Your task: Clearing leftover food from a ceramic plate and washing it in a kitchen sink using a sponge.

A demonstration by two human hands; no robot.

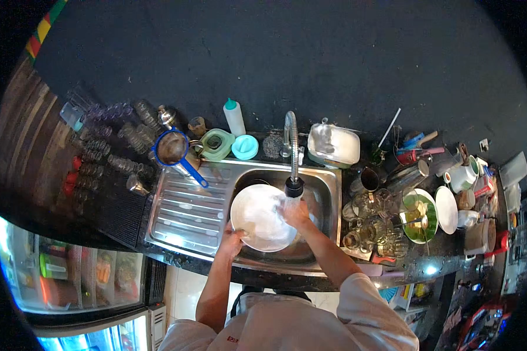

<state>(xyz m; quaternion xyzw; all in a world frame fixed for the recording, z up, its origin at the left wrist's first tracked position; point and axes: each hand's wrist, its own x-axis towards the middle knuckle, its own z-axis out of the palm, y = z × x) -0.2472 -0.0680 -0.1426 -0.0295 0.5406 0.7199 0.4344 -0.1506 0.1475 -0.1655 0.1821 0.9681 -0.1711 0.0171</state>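
A round white plate (263, 221) is tilted over the basin of the steel sink (329, 245). My left hand (232, 242) grips its lower left rim. At the plate's right side, my right hand (295, 213) touches the upper face, under the stream of water; its fingers are blurred, and whether they hold anything is hidden. Water pours from the black head of the flexible faucet (294, 186) just above that hand. Left of the basin lies the ribbed drainboard (189, 210), wet in places.
A blue-rimmed strainer (172, 147) rests across a metal pitcher, its handle over the drainboard. Glasses (373, 210) crowd the right counter beside a plate with a green leaf (428, 228). Behind the sink stand a squeeze bottle (234, 117) and a plastic tub (333, 142).
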